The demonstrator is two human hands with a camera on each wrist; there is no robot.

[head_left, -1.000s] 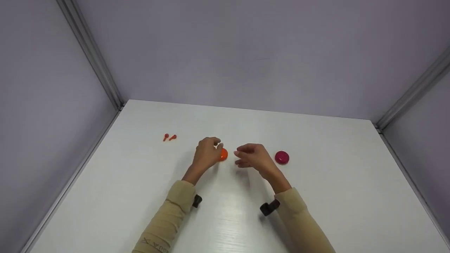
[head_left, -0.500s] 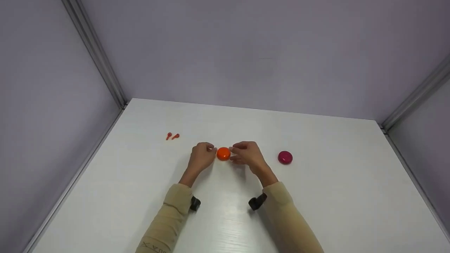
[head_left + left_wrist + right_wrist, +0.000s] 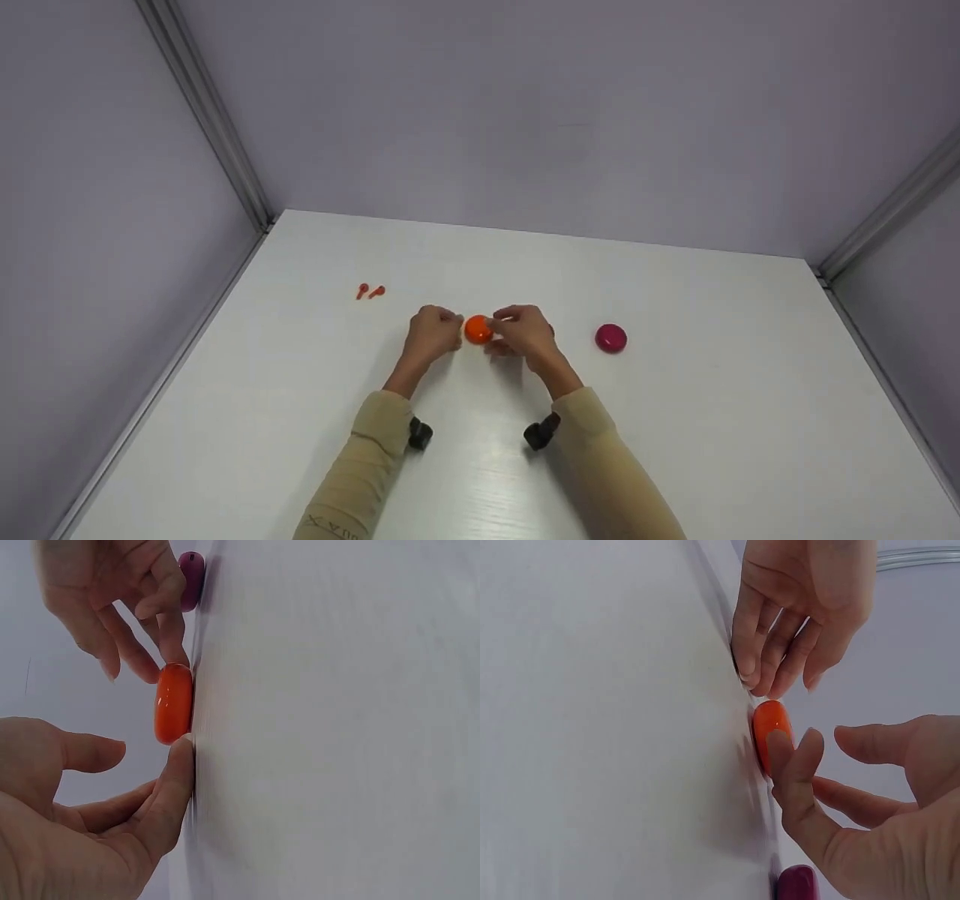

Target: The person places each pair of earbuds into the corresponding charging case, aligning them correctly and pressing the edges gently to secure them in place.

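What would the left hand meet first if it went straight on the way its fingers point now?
The orange round case: it lies right at the left hand's fingertips, with the right hand touching its far side.

The only lettering stands on the beige left sleeve (image 3: 352, 480), at the bottom of the head view left of centre: dark capitals seen upside down and cut by the frame edge, of which "X" and "A" can be made out.

head: high, looking down | wrists: close, table-level | shared: orange disc (image 3: 478, 329)
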